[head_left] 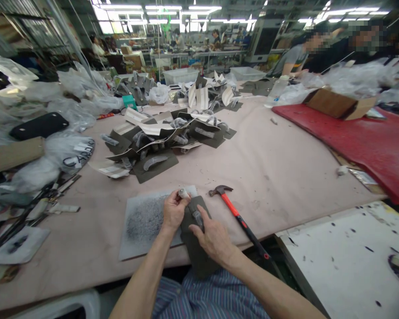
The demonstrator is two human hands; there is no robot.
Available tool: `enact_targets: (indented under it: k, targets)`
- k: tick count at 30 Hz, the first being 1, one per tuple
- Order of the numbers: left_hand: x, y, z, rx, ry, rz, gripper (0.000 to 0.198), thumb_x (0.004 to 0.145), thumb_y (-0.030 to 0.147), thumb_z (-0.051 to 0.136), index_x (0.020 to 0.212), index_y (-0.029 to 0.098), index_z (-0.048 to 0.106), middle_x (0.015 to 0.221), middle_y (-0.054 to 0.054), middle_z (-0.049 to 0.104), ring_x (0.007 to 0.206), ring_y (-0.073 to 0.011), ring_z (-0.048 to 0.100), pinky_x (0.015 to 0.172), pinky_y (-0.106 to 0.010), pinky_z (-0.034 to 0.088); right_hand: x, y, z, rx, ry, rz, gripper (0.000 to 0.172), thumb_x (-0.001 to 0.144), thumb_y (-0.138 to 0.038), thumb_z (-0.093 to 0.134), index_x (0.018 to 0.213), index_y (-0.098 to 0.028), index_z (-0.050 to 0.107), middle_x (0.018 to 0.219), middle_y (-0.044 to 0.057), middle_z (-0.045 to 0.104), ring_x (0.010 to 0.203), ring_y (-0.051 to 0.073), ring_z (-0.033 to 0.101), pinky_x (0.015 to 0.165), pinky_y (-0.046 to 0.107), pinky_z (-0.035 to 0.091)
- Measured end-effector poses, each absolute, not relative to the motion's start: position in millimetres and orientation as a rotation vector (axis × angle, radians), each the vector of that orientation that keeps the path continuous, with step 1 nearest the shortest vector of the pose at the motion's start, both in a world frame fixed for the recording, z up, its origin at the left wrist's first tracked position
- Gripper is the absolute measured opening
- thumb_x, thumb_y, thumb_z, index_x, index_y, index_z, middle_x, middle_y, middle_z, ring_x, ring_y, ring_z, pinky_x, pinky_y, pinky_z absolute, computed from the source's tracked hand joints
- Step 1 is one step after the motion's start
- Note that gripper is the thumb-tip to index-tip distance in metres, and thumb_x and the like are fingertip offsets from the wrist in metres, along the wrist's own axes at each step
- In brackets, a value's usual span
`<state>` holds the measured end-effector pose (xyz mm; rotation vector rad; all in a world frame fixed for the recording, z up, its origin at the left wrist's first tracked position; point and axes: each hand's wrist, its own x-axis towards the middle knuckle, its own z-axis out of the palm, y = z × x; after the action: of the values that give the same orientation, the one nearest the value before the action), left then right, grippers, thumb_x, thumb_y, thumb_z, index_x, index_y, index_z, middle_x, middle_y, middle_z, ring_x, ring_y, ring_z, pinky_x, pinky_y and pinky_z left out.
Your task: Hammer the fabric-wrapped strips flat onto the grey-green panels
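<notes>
My left hand (pixel 174 212) pinches a small whitish cylindrical piece (pixel 183 193) between thumb and fingers, above the speckled pad. A dark olive-grey panel (pixel 199 252) slopes from the pad's right edge down over the table edge to my lap. On that panel sits a plastic-wrapped strip, like a bag handle (pixel 198 218). My right hand (pixel 216 237) grips the panel there, with thumb and forefinger on either side of the wrapped handle; its other fingers are partly hidden. A claw hammer (pixel 234 208) with a red and black handle lies just to the right, untouched.
The grey speckled pad (pixel 129 246) lies on the pink-covered table (pixel 266 168). Beyond it is a pile of similar panels (pixel 162 133). Tools and plastic bags crowd the left. A red sheet (pixel 346 141) bears a cardboard box (pixel 339 104) at right. People sit farther back.
</notes>
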<state>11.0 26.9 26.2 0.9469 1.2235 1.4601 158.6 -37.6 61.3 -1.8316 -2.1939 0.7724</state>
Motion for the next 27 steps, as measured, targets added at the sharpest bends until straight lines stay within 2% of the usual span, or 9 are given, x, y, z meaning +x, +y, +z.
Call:
enact_targets:
  k: [4,8,11,15,18,22,25,27]
  targets:
    - [16.1,21.2,7.4,0.957,1.227,1.388,0.032,0.072,0.034,0.078,0.095,0.015,0.066,0.086,-0.005,0.074,0.08,-0.0188,0.071,0.08,-0.03,0.055,156.7,-47.4,54.4,-1.782,-2.101,0.94,0.064,0.095,-0.047,0.053,0.149,-0.015,0.037,0.102,0.015,0.071,0.095,0.032,0.069,0.08,0.039,0.048]
    - [12.8,18.1,3.6,0.969,1.2,1.359,0.035,0.075,0.034,0.076,0.102,0.016,0.064,0.089,-0.006,0.075,0.083,-0.0197,0.072,0.083,-0.032,0.055,170.4,-47.7,49.5,-1.695,-1.981,0.942,0.065,0.095,-0.051,0.049,0.147,-0.013,0.039,0.111,0.015,0.067,0.097,0.028,0.066,0.083,0.037,0.048]
    - [11.2,18.5,0.6,1.002,1.193,1.338,0.031,0.076,0.033,0.075,0.1,0.016,0.064,0.089,-0.006,0.075,0.083,-0.0197,0.072,0.083,-0.032,0.055,199.0,-38.2,44.3,-1.79,-1.936,0.698,0.054,0.098,-0.047,0.043,0.138,-0.012,0.048,0.111,0.014,0.064,0.093,0.026,0.063,0.08,0.036,0.047]
    - [11.2,19.1,-1.0,1.056,1.208,1.307,0.028,0.077,0.032,0.074,0.098,0.016,0.065,0.087,-0.006,0.074,0.083,-0.0196,0.071,0.084,-0.032,0.055,248.3,-22.0,35.5,-2.006,-2.0,0.244,0.047,0.098,-0.043,0.047,0.131,-0.011,0.053,0.11,0.015,0.06,0.097,0.029,0.058,0.082,0.036,0.044]
    - [12.0,18.6,0.6,1.075,1.218,1.292,0.027,0.078,0.032,0.073,0.098,0.016,0.064,0.086,-0.006,0.074,0.083,-0.0194,0.071,0.084,-0.032,0.056,274.7,-17.4,26.9,-2.153,-2.086,0.149,0.043,0.096,-0.042,0.054,0.127,-0.012,0.056,0.106,0.014,0.059,0.097,0.029,0.058,0.081,0.035,0.042]
    - [13.2,18.0,1.6,1.105,1.254,1.273,0.026,0.079,0.032,0.072,0.098,0.015,0.064,0.087,-0.006,0.074,0.083,-0.0198,0.071,0.084,-0.033,0.056,285.6,-18.5,17.6,-2.259,-2.195,0.323,0.026,0.095,-0.035,0.056,0.109,-0.014,0.059,0.097,0.01,0.059,0.083,0.024,0.06,0.071,0.032,0.039]
    - [13.0,19.0,1.8,1.147,1.273,1.249,0.024,0.08,0.031,0.069,0.098,0.016,0.063,0.088,-0.006,0.074,0.084,-0.0197,0.071,0.084,-0.032,0.055,285.5,-14.7,17.6,-2.251,-2.155,0.487,0.014,0.093,-0.027,0.055,0.1,-0.014,0.056,0.092,0.009,0.059,0.079,0.022,0.058,0.068,0.031,0.037]
    - [12.2,20.0,2.2,1.208,1.292,1.217,0.021,0.081,0.029,0.067,0.097,0.016,0.063,0.087,-0.005,0.073,0.084,-0.0193,0.07,0.083,-0.031,0.055,284.5,-8.9,21.8,-2.208,-1.962,0.813,0.009,0.089,-0.022,0.056,0.094,-0.015,0.054,0.082,0.006,0.057,0.074,0.019,0.056,0.065,0.029,0.037]
